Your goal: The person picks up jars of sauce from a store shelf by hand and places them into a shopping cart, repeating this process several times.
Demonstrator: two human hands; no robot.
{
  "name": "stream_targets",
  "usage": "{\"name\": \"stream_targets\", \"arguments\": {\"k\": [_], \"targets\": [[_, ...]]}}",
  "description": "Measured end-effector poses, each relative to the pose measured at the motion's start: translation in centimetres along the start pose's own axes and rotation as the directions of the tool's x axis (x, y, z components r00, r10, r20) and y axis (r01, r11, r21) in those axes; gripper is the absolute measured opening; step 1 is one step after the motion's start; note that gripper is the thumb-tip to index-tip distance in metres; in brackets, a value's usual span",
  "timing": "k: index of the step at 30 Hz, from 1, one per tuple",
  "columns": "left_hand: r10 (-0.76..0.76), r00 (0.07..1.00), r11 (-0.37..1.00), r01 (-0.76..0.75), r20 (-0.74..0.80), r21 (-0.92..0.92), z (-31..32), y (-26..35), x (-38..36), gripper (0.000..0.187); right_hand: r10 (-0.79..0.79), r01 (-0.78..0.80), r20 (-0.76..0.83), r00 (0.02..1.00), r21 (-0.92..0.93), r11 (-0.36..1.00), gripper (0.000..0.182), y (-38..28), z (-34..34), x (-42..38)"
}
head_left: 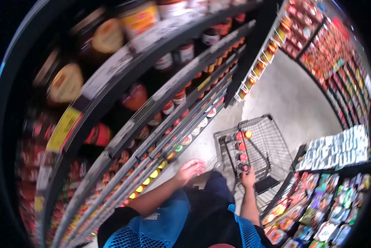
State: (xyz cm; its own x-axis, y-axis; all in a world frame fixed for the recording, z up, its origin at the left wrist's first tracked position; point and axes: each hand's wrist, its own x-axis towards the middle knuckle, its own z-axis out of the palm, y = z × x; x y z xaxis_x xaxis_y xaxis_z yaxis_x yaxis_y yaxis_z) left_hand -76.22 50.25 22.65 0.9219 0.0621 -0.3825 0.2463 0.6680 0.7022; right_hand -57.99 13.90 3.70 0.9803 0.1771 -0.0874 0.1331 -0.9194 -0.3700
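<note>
My right hand (248, 178) is wrapped around the handle of a wire shopping cart (278, 140). Several red-lidded jars (242, 146) stand in a row in the cart's near section, just ahead of that hand. One item with an orange-yellow top (248, 134) is at the far end of the row. My left hand (190, 170) hangs in the air between the shelf and the cart, its fingers loosely extended with nothing in them. The lower shelves of jars are the nearest goods to it.
A tall dark shelf (152, 103) of jars and bottles with price labels runs along my left. A white wire rack (258, 68) hangs at its far end. Packaged goods (317, 211) fill a display on the right, and more stocked shelves (334, 49) stand beyond the grey floor (293, 87).
</note>
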Motion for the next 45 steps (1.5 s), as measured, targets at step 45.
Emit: {"name": "stream_targets", "arguments": {"k": [45], "targets": [[0.053, 0.973, 0.993, -0.028, -0.224, 0.115, -11.1, -19.4, -53.7, 0.029, -0.032, 0.035, 0.039, 0.999, -0.083, 0.996, 0.073, -4.9, 2.7, -38.1]]}}
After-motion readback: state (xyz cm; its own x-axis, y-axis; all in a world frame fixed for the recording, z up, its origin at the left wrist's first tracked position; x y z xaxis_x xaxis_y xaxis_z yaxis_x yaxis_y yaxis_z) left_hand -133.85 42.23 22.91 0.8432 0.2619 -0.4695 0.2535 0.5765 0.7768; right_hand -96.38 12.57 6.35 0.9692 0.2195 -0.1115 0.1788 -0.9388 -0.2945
